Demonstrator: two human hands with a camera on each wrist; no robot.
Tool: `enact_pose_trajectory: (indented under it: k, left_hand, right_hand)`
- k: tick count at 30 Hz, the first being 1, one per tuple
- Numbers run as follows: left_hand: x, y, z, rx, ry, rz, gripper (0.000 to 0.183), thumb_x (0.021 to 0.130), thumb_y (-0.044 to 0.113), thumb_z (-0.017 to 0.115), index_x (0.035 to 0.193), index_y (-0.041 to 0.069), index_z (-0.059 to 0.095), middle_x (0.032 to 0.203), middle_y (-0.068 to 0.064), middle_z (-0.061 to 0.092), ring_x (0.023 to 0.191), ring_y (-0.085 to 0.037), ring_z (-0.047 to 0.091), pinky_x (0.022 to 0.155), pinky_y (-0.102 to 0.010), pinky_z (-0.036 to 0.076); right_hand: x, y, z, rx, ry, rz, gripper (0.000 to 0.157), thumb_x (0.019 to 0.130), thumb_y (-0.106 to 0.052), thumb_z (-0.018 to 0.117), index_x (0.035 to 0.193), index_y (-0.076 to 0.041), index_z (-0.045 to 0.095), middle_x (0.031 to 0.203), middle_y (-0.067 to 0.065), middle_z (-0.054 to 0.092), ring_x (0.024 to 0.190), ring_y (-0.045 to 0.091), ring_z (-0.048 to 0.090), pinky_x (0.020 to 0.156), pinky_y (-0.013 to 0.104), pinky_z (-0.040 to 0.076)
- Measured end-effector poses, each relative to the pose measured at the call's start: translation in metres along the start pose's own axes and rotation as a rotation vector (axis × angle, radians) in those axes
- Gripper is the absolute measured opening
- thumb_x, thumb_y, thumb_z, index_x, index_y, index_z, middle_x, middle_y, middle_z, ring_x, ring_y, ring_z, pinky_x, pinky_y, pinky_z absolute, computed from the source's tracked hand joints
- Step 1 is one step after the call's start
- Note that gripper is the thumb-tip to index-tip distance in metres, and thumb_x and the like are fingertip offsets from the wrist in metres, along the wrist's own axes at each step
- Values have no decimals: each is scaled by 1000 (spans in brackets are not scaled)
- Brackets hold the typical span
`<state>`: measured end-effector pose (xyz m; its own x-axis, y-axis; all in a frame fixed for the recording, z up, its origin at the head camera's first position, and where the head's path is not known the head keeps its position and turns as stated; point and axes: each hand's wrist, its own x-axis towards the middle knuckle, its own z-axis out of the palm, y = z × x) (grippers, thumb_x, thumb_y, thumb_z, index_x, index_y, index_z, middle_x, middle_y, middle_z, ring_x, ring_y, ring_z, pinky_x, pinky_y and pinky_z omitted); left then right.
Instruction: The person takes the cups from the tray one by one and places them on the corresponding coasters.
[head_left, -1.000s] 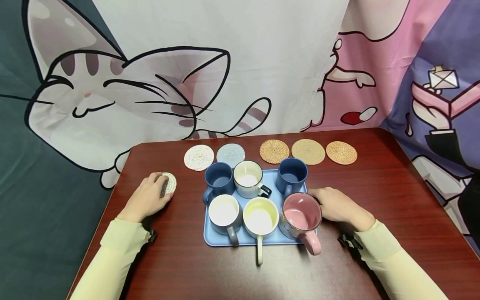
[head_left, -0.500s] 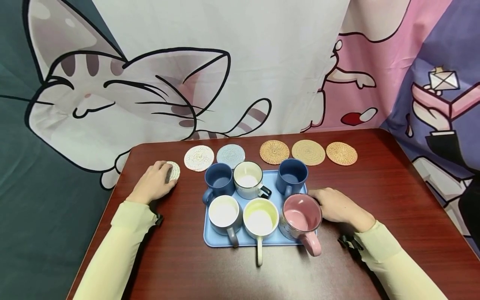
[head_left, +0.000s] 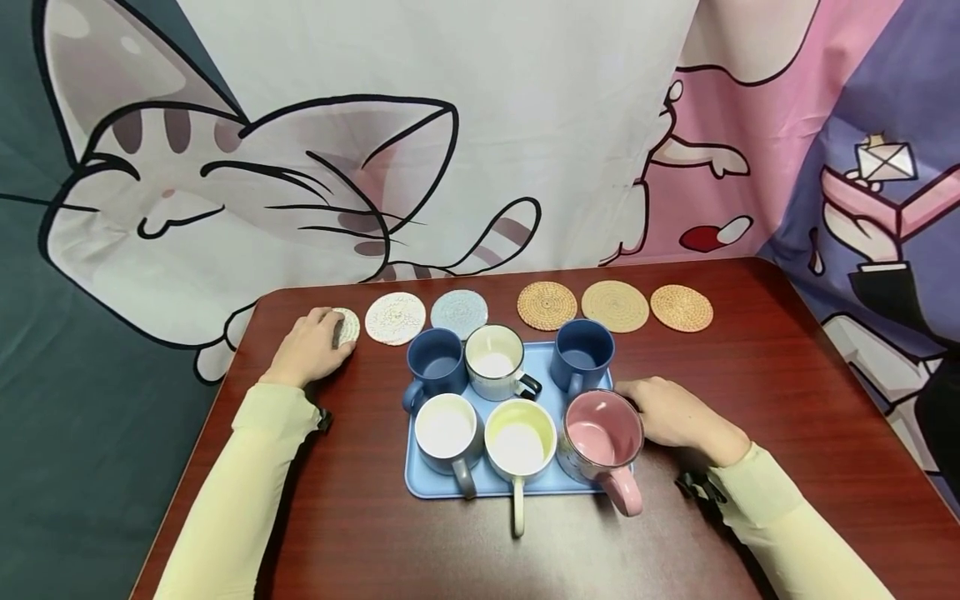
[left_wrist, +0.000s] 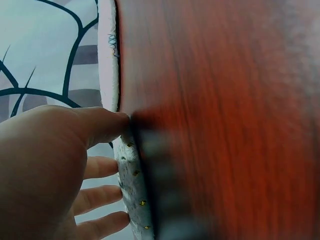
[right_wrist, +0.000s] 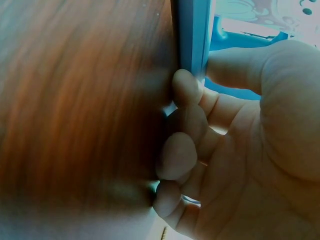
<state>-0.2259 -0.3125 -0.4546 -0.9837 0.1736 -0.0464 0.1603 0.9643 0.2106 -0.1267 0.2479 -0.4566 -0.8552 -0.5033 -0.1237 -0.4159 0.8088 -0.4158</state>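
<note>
At the back left of the table, my left hand (head_left: 306,348) holds a round white woven coaster (head_left: 348,328) by its edge, with thumb and fingertips spread along it. The left wrist view shows the coaster (left_wrist: 131,175) edge-on under the fingertips, low over the wood. My right hand (head_left: 671,415) grips the right edge of a blue tray (head_left: 537,358). In the right wrist view the thumb lies inside the tray's rim (right_wrist: 192,37) and the curled fingers are outside it. Nearest that hand on the tray stands a pink mug (head_left: 602,427).
Also on the tray are two blue mugs (head_left: 436,360), a cream mug (head_left: 495,360), a grey mug (head_left: 448,433) and a yellow-lined cup (head_left: 519,440). Several round coasters lie along the back edge, a white one (head_left: 395,318) closest to my left hand. A printed curtain (head_left: 562,125) hangs behind.
My left hand has moved the white coaster away from me and slightly right, up toward the row of coasters. My right hand has stayed at the tray's edge.
</note>
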Motion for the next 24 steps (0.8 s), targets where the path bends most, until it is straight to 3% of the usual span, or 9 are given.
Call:
enact_pose_trajectory:
  k: [17,24]
  left_hand:
    - [13,-1,0,-5,-27,-40,64,99,36,61,149,-1,44,155,-29,38,141,-52,37,109,-72,38]
    - [16,0,0,-9,-3,-39,63,98,35,62,147,-2,46,154,-30,40,140,-52,39,107,-72,39]
  right_hand:
    - [-2,-2,0,-8,16,-15,6,91,-27,75,94,-29,70,86,-11,71,82,12,68,77,42,57]
    - [-1,-1,-1,-10,24,-30,6,91,-27,75,95,-27,70,85,-11,70,81,12,68,77,42,58]
